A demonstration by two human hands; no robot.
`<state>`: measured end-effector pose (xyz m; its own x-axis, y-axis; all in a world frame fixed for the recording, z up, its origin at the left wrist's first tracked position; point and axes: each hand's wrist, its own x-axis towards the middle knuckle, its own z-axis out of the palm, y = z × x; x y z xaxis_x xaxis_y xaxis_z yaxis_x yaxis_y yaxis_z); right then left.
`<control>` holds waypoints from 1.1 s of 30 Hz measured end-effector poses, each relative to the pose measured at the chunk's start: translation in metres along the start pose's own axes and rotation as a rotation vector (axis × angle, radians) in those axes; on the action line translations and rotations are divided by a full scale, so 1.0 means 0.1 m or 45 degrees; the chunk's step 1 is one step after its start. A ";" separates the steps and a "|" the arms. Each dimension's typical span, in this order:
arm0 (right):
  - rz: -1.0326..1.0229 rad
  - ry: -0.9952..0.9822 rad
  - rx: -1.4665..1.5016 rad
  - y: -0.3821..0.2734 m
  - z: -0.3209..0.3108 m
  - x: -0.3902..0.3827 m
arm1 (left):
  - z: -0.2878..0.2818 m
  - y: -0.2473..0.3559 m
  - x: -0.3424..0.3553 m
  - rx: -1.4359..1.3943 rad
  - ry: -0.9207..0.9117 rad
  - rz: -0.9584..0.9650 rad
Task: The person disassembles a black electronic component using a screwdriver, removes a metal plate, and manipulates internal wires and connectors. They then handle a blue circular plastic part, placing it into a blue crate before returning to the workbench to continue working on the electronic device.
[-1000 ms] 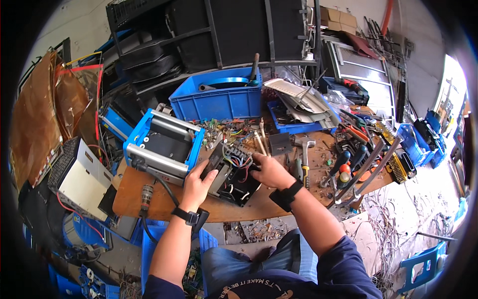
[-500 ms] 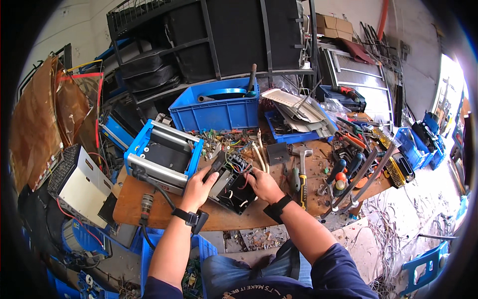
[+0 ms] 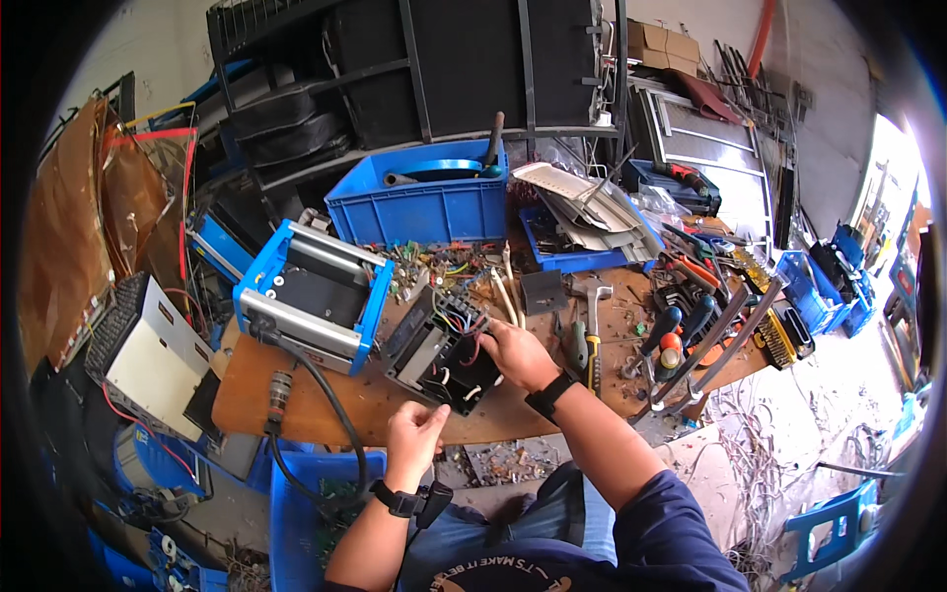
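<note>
A black electronic unit (image 3: 432, 355) with coloured wires and an open housing lies tilted on the wooden table (image 3: 247, 405). My right hand (image 3: 513, 355) grips its upper right end, fingers wrapped round the edge. My left hand (image 3: 414, 439) is at the table's front edge, just below the unit's lower corner, fingers curled together; I cannot tell whether anything is in them. A blue and silver frame (image 3: 311, 296) stands left of the unit, with a thick black cable (image 3: 340, 409) hanging over the front edge.
A blue crate (image 3: 414, 212) and a tray of metal sheets (image 3: 582, 257) stand behind small scrap parts (image 3: 434, 266). A hammer (image 3: 592, 296), screwdrivers (image 3: 669, 326) and other tools crowd the right side. A white case (image 3: 158, 355) leans at left. A blue bin (image 3: 296, 513) is below.
My left hand has left the unit's left side and moved down toward me to the table's front edge, its fingers curling. My right hand stays on the unit.
</note>
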<state>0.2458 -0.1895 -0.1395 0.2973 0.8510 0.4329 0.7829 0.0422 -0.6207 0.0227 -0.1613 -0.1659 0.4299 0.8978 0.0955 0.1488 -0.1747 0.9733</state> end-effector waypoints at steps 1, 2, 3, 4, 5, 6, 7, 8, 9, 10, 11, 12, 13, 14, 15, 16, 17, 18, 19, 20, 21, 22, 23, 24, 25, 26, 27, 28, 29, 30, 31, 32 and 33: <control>0.029 -0.045 -0.002 -0.05 -0.04 0.01 | 0.00 -0.01 -0.01 0.066 -0.019 -0.032; 0.000 -0.037 -0.007 -0.01 -0.02 0.00 | 0.03 -0.03 -0.01 0.075 -0.101 -0.086; -0.029 -0.029 -0.011 0.04 0.01 -0.01 | 0.08 -0.05 -0.02 0.086 -0.184 -0.139; -0.066 -0.013 -0.011 0.03 0.02 0.00 | 0.09 -0.04 -0.02 0.101 -0.262 -0.183; -0.091 -0.033 -0.018 0.03 0.00 0.02 | 0.11 -0.05 0.01 0.148 -0.266 -0.138; -0.088 -0.038 -0.008 0.02 0.00 0.05 | 0.13 -0.06 0.05 0.170 -0.233 -0.126; -0.087 -0.049 0.001 0.01 0.01 0.07 | 0.14 -0.07 0.09 0.188 -0.197 -0.117; -0.087 -0.060 0.010 -0.01 0.02 0.10 | 0.15 -0.06 0.12 0.206 -0.160 -0.109; -0.097 -0.024 -0.012 -0.04 0.04 0.11 | 0.13 -0.06 0.14 0.240 -0.133 -0.099; -0.089 -0.017 -0.047 -0.07 0.06 0.13 | 0.12 -0.08 0.15 0.249 -0.097 -0.073; -0.082 -0.011 -0.080 -0.10 0.07 0.17 | 0.11 -0.12 0.18 0.258 -0.058 -0.049; -0.077 -0.005 -0.113 -0.13 0.09 0.20 | 0.11 -0.17 0.21 0.268 -0.018 -0.025; -0.130 0.056 -0.119 -0.13 0.09 0.22 | 0.14 -0.19 0.26 0.237 -0.012 -0.012; -0.119 0.046 -0.152 -0.11 0.11 0.26 | 0.14 -0.20 0.28 0.215 -0.017 -0.059; -0.108 0.035 -0.184 -0.08 0.14 0.29 | 0.13 -0.18 0.30 0.193 -0.023 -0.106; -0.104 0.027 -0.217 -0.06 0.17 0.34 | 0.13 -0.14 0.33 0.170 -0.024 -0.149; -0.126 0.019 -0.243 -0.03 0.17 0.37 | 0.15 -0.11 0.34 0.150 -0.002 -0.119; -0.122 0.021 -0.273 0.01 0.19 0.40 | 0.16 -0.09 0.36 0.147 -0.007 -0.141; -0.120 0.020 -0.305 0.02 0.20 0.42 | 0.15 -0.07 0.39 0.141 -0.010 -0.163; -0.118 0.019 -0.336 0.02 0.21 0.44 | 0.14 -0.06 0.41 0.134 -0.013 -0.186; -0.087 0.006 -0.357 0.03 0.22 0.45 | 0.12 -0.06 0.43 0.096 -0.018 -0.192; -0.085 0.006 -0.361 0.04 0.22 0.46 | 0.12 -0.04 0.44 0.118 -0.031 -0.167; -0.083 0.006 -0.365 0.06 0.23 0.47 | 0.11 0.00 0.44 0.140 -0.045 -0.141; -0.080 0.007 -0.369 0.10 0.24 0.48 | 0.11 0.02 0.46 0.163 -0.059 -0.116; -0.072 0.026 -0.367 0.12 0.25 0.50 | 0.10 0.02 0.50 0.206 -0.078 -0.117; -0.034 0.002 -0.361 0.14 0.25 0.50 | 0.10 0.01 0.54 0.249 -0.097 -0.118; 0.004 -0.022 -0.354 0.16 0.25 0.50 | 0.10 0.01 0.57 0.292 -0.116 -0.119; 0.039 -0.040 -0.352 0.15 0.22 0.52 | 0.10 0.03 0.59 0.319 -0.116 -0.133; 0.076 -0.024 -0.352 0.17 0.24 0.53 | 0.11 0.05 0.61 0.347 -0.115 -0.147; 0.076 -0.025 -0.354 0.19 0.26 0.52 | 0.12 0.06 0.62 0.375 -0.112 -0.163; 0.067 -0.028 -0.367 0.18 0.25 0.53 | 0.12 0.06 0.64 0.369 -0.114 -0.164; 0.057 -0.032 -0.378 0.18 0.24 0.55 | 0.11 0.05 0.67 0.363 -0.114 -0.165; 0.080 -0.053 -0.342 0.16 0.23 0.58 | 0.11 0.05 0.69 0.357 -0.112 -0.167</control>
<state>0.2624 -0.1277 -0.1393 0.3320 0.8684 0.3684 0.8821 -0.1474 -0.4475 0.0626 -0.1044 -0.1568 0.4643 0.8838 -0.0575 0.4427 -0.1754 0.8793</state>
